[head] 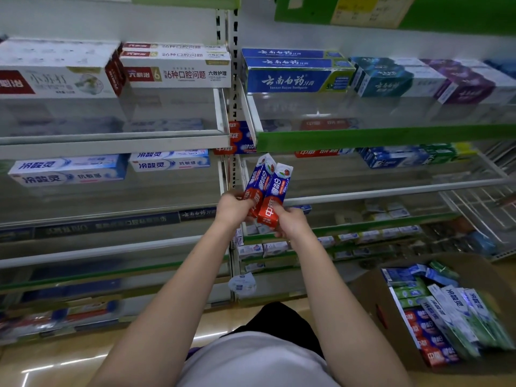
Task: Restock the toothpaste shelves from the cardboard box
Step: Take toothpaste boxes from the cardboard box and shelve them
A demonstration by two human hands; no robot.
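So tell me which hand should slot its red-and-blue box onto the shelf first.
Probably the left hand: its red-and-blue box reaches higher, nearer the matching red-and-blue boxes at the shelf divider. The right hand grips the other box lower.

We have one view only, a wide-angle camera worn on the head, so we look forward and down along both forearms. The shelves (385, 136) stand close in front and fill the upper frame, bowed by the lens. The floor (69, 361) lies along the lower edge, and the cardboard box (374, 300) sits low at our right. With no second view, nothing is shared.
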